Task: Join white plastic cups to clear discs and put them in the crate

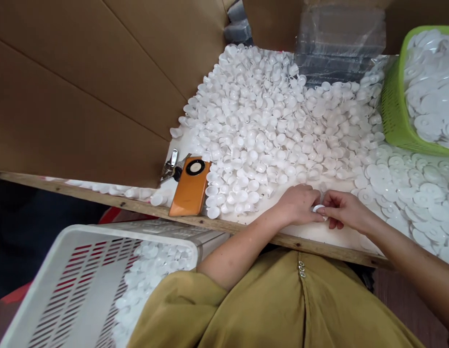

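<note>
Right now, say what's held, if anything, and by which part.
A small white piece, edge pinched by the right hand; the left hand's grip, if any, is hidden.

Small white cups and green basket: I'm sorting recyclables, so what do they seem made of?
Small white cups: probably plastic, smooth and glossy, with bright highlights, though ceramic isn't ruled out.
Green basket: likely moulded plastic, slightly shiny, with small holes through its wall.

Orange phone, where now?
Head view, left of centre: the orange phone lies at the table's wooden front edge, between the cardboard and the heap of small white pieces to its right.
</note>
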The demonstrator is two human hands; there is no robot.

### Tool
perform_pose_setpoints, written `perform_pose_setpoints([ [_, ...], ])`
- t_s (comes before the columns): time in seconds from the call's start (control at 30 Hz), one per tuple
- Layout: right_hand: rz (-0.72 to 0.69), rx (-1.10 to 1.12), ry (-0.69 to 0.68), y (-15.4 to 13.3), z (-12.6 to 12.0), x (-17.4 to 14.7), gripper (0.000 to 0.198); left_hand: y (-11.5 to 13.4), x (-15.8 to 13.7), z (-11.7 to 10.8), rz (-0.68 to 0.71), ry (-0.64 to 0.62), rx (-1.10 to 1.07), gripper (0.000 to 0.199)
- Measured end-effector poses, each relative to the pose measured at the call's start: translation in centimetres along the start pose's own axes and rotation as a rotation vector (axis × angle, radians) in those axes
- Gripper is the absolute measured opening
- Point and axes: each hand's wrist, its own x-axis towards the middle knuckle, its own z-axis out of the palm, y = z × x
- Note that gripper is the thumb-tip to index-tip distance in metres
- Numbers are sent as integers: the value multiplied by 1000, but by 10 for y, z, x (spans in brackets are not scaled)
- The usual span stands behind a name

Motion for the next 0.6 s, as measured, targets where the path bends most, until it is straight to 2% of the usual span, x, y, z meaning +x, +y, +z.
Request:
perform_pose_setpoints([
  [0.2,82,-67,-7,-3,-6,4,42,2,6,-7,-9,-74,33,32],
  [0.43,161,-130,-41,-9,-10,12,37,4,9,-10,-34,-104,76,36],
  [0.53,136,-167,-24,-8,-9,12,34,6,10,-7,-39,-103,103,36],
  [0.6,64,-199,2,-7,-5,9,30,8,10,-3,-29,-91,105,32],
])
